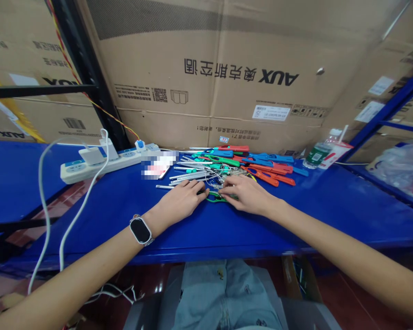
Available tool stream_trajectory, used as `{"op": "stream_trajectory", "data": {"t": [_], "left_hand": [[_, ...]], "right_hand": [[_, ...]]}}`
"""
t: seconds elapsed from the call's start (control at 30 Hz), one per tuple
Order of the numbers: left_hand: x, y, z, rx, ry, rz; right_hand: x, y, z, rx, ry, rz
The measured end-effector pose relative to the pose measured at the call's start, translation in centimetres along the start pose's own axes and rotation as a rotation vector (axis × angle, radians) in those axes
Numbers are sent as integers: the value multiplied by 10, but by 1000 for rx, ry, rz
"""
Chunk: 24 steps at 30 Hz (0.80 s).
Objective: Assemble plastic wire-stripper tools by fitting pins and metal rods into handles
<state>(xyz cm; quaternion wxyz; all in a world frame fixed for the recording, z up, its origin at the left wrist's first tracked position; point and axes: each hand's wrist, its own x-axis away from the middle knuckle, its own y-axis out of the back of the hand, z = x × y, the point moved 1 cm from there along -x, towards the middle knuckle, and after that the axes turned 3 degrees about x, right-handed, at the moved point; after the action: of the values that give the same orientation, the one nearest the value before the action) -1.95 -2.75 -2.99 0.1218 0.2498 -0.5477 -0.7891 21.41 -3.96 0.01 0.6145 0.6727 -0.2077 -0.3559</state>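
Both my hands meet over a green-handled, long-necked lighter (214,198) lying near the front of a pile. My left hand (183,200) is closed at its left end, fingertips pressed by the handle. At its other end the fingers of my right hand (245,195) pinch the green handle, covering part of it. Just behind my hands lie thin wires and small metal parts (215,176). Around them spread several lighters with red handles (277,168), blue handles (269,158) and green handles (227,160), their metal tubes (189,175) pointing left.
A white power strip (124,160) with plugged-in chargers and cables stands at left. Beside it lies a blurred-out flat item (165,165). At right are a plastic bottle (317,155) and a cup with a straw (335,153). Large cardboard boxes (227,105) back the blue table (254,233).
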Motion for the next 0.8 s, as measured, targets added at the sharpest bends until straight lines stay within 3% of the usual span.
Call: {"op": "stream_trajectory", "data": {"t": [0.1,0.23,0.37,0.6,0.8], "left_hand": [[0,0,0,8,-2,-3],[0,0,0,-30,-4,16],[0,1,-1,-30,-4,25],[-1,1,0,21,5,29],[0,0,-1,-55,-3,53]], "right_hand": [[-12,2,0,-91,-173,57],[-37,9,3,-57,-246,189],[-48,12,7,20,-198,236],[-38,0,2,-67,-148,213],[-32,7,16,126,-24,268]]}}
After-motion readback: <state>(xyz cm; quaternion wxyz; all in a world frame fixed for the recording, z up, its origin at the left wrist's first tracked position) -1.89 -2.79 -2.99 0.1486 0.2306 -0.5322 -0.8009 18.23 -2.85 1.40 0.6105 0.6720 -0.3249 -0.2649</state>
